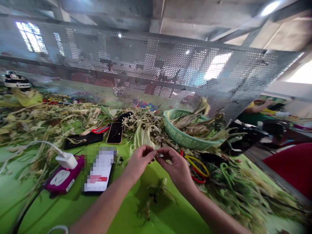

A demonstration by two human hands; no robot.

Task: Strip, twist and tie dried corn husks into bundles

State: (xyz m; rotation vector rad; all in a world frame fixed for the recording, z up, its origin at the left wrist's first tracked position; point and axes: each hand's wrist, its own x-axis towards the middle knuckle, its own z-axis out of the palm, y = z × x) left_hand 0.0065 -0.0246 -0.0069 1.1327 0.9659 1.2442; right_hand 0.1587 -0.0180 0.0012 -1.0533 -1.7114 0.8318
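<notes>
My left hand (pixel 139 162) and my right hand (pixel 175 167) meet fingertip to fingertip above the green table. Both are closed in a pinch. A small whitish bit (pixel 159 155) shows between the fingertips, too small to name, and the fingers cover most of it. Just beyond the hands lies a bunch of pale dried husk strips (pixel 144 135). Below them on the tabletop is a small tangle of dry plant strips (pixel 159 191). Scissors with yellow and red handle loops (pixel 198 165) lie close to the right hand.
A green plastic basket (pixel 179 135) holds dried husks. Left of my hands are a lit phone (pixel 99 174), a dark phone (pixel 114 133), and a purple box with a plugged-in charger (pixel 64 178). Green-dyed strips (pixel 231 182) pile at right. A perforated metal screen (pixel 136 65) stands behind.
</notes>
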